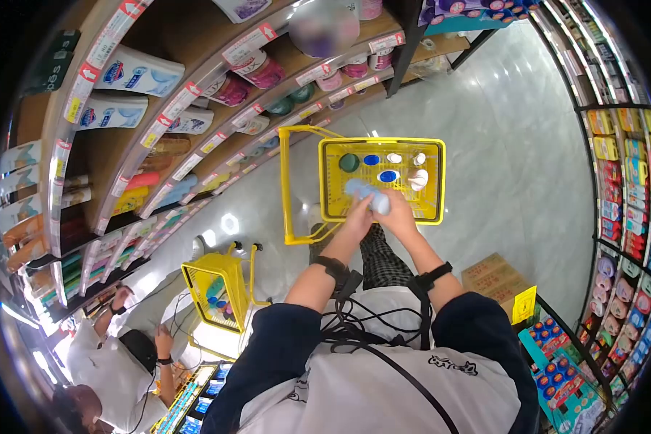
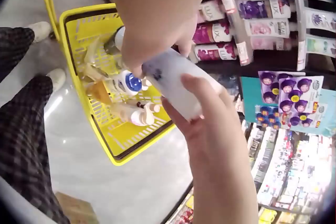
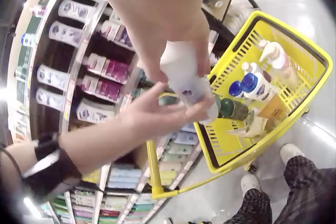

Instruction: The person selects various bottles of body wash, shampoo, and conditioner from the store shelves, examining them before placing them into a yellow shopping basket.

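In front of my body both hands hold a whitish plastic bottle with a small dark print on its side. My right hand grips it around one end, thumb across its face in the left wrist view. Thumb and fingers of my left hand are around the other end, the fingers fairly straight beneath it. Below the hands stands a yellow shopping basket with a long handle. Inside are blue-capped bottles, a dark green bottle and a white pump bottle.
Shelves of toiletry bottles curve along the left. Another person and a second yellow basket are at lower left. Cardboard boxes stand on the floor to my right, with more stocked shelves beyond.
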The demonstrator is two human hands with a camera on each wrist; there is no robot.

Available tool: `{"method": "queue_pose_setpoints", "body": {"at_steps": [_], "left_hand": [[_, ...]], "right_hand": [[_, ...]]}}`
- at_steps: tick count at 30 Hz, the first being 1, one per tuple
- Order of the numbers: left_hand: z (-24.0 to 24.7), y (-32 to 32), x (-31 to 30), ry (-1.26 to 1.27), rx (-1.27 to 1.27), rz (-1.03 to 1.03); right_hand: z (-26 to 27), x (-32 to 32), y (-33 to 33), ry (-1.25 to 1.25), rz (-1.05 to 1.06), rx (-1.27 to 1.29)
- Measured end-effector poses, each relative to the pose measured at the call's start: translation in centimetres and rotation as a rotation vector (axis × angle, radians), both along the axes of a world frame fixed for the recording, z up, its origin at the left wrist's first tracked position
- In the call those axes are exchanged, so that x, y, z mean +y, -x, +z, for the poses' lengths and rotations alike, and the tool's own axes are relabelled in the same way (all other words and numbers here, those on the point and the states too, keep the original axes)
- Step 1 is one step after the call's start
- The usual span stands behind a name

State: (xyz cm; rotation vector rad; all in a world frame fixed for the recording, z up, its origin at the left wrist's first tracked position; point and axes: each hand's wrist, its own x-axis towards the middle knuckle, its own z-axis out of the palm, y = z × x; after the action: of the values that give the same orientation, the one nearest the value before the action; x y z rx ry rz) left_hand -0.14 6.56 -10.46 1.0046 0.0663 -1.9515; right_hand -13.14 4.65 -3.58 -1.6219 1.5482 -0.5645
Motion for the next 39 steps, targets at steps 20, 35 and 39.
{"method": "queue_pose_setpoints", "body": {"at_steps": [20,35,39], "left_hand": [[1.2,-15.6,7.6,-0.271,-0.467,0.03],[0.9,-12.5,7.0,-0.287,-0.45,-0.019],[5.3,-12.1,3.0,-0.214,-0.433,0.057]], "right_hand": [[-18.1,-4.5,-6.3,-0.284,0.087,0.359],[-13.3,-2.2,-7.8,-0.348,0.299,0.536],[-19.9,-1.6,-5.3,-0.252,0.44,0.417]]}}
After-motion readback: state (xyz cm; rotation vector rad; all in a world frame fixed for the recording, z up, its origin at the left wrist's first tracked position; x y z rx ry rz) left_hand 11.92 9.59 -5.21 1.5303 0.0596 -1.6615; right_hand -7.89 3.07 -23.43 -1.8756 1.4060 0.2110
